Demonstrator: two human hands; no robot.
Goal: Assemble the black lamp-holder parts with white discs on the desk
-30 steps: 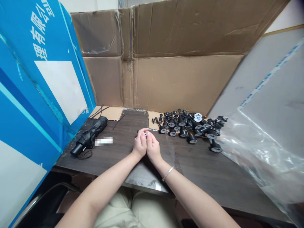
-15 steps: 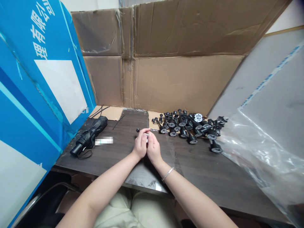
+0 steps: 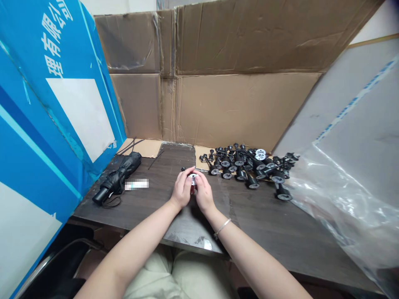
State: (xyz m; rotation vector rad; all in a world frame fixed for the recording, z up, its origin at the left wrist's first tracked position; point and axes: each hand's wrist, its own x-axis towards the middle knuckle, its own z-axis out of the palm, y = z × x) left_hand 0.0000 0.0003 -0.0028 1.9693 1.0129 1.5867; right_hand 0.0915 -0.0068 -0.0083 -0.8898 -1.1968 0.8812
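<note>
Between my two hands, over the middle of the dark table, is a part with a round white face (image 3: 193,179) that has small dark holes. My left hand (image 3: 182,187) is closed round its left side, thumb on the face. From the right, my right hand (image 3: 203,192) grips the same part, its thumb also at the face. A small black tip (image 3: 183,169) shows just beyond my left fingers; whether it belongs to the held part is hidden. To the right lies a pile of black parts (image 3: 239,161) with pale round ends.
A folded black umbrella (image 3: 120,176) lies on the table (image 3: 149,207) at the left. Cardboard (image 3: 243,104) stands behind, a blue panel (image 3: 102,104) at the left. Clear plastic sheeting (image 3: 336,182) hangs at the right, near a single black part (image 3: 283,192).
My hands have parted slightly, and more of the white face now shows between the thumbs. The black tip has shifted a little to the right. The pile has not moved.
</note>
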